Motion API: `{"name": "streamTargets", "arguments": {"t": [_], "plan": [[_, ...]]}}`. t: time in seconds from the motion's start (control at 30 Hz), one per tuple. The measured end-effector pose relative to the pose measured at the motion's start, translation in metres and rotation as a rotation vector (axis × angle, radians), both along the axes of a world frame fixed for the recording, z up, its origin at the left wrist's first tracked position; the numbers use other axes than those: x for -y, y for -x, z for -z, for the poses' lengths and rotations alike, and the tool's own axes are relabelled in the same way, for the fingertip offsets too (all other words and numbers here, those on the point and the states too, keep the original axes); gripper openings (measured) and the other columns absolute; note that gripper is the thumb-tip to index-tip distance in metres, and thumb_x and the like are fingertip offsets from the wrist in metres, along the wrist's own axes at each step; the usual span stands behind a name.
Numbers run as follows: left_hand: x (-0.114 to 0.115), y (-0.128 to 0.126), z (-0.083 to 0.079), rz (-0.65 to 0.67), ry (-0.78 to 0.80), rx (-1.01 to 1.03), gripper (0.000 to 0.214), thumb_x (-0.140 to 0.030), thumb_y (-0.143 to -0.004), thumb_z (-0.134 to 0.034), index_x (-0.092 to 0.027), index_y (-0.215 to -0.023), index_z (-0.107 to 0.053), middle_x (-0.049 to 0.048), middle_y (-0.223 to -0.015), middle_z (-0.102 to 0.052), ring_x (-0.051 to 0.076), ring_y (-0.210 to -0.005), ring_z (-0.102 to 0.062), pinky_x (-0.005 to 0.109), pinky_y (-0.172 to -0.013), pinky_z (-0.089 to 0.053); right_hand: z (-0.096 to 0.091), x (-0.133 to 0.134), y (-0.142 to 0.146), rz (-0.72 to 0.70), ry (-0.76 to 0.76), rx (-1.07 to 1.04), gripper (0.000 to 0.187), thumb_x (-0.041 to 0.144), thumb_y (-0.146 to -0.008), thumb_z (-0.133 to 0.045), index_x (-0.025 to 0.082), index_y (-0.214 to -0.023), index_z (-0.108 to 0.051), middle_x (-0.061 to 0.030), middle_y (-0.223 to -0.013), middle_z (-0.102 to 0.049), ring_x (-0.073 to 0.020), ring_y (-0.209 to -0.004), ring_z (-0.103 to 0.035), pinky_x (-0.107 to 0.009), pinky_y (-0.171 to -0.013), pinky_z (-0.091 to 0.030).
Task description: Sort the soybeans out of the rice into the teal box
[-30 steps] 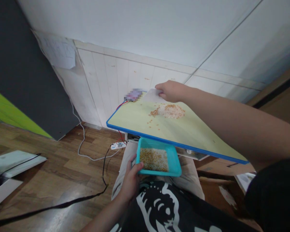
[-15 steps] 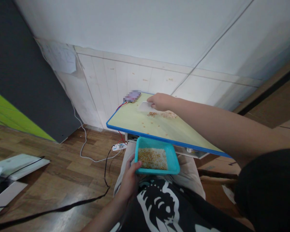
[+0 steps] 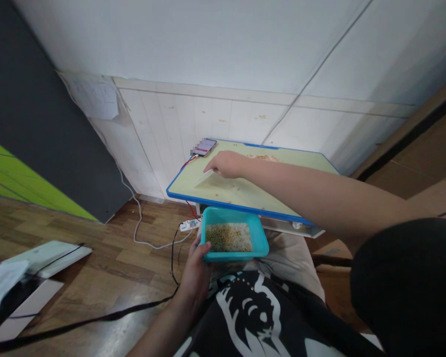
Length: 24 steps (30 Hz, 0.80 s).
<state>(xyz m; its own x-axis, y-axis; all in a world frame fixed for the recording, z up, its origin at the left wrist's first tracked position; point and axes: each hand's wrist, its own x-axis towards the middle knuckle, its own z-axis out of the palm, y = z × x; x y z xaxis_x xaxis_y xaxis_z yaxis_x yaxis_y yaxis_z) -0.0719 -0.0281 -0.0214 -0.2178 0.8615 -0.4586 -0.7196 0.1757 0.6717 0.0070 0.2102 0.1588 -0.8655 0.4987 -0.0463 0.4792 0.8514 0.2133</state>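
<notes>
My left hand [image 3: 199, 265] grips the left side of a teal plastic tray [image 3: 260, 242], thumb over the rim. Yellow and white grains [image 3: 228, 237] cover the bottom of this tray, which is just below the table's front edge. Over the left part of the pale yellow tabletop [image 3: 301, 157], my right hand [image 3: 225, 164] pinches a thin white flat scraper-like piece [image 3: 204, 177], its lower edge at or near the surface. A few loose grains lie near it. Behind my right forearm sits a small pile of grains [image 3: 263, 157], partly hidden by the arm.
A phone [image 3: 205, 147] with a cable plugged in rests at the table's back left corner. On the floor are a power strip [image 3: 189, 225], a black strap-like cord [image 3: 134, 310] and a white box [image 3: 46, 258]. A dark cabinet [image 3: 59, 129] stands at left, cardboard boxes [image 3: 419, 158] at right.
My right hand has moved left and toward me with the white piece, which is now tilted. The pile behind shows apart from the hand. The tray has shifted slightly left and up in view.
</notes>
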Motion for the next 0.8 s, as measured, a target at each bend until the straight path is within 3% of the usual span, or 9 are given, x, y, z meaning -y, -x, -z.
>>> {"name": "streamTargets", "arguments": {"t": [0.27, 0.6, 0.8], "plan": [[-0.001, -0.002, -0.003, -0.002, 0.034, 0.031, 0.061, -0.032, -0.070, -0.081, -0.021, -0.127, -0.063, 0.0114, -0.120, -0.076, 0.034, -0.117, -0.069, 0.045, -0.092, -0.059, 0.002, 0.011, -0.015, -0.008, -0.052, 0.141, 0.054, 0.006, -0.090, -0.055, 0.027, -0.135, -0.076, -0.0126, -0.111, -0.082, -0.0244, -0.102, -0.074, -0.032, -0.080, -0.046], [0.003, -0.012, -0.014, 0.070, -0.004, 0.047, 0.065, -0.033, -0.071, -0.080, -0.021, -0.131, -0.059, 0.0115, -0.122, -0.075, 0.035, -0.120, -0.068, 0.045, -0.095, -0.058, -0.004, 0.027, -0.049, -0.004, -0.028, 0.174, 0.053, 0.006, -0.092, -0.056, 0.027, -0.137, -0.074, -0.0107, -0.120, -0.080, -0.0211, -0.102, -0.074, -0.031, -0.084, -0.049], [0.002, -0.018, -0.019, 0.114, -0.025, 0.054, 0.071, -0.033, -0.064, -0.083, -0.020, -0.131, -0.061, 0.0109, -0.116, -0.077, 0.037, -0.117, -0.070, 0.048, -0.097, -0.058, -0.003, 0.031, -0.069, 0.043, -0.030, 0.174, 0.051, 0.006, -0.093, -0.056, 0.029, -0.133, -0.076, -0.0102, -0.118, -0.081, -0.0213, -0.102, -0.075, -0.030, -0.082, -0.049]]}}
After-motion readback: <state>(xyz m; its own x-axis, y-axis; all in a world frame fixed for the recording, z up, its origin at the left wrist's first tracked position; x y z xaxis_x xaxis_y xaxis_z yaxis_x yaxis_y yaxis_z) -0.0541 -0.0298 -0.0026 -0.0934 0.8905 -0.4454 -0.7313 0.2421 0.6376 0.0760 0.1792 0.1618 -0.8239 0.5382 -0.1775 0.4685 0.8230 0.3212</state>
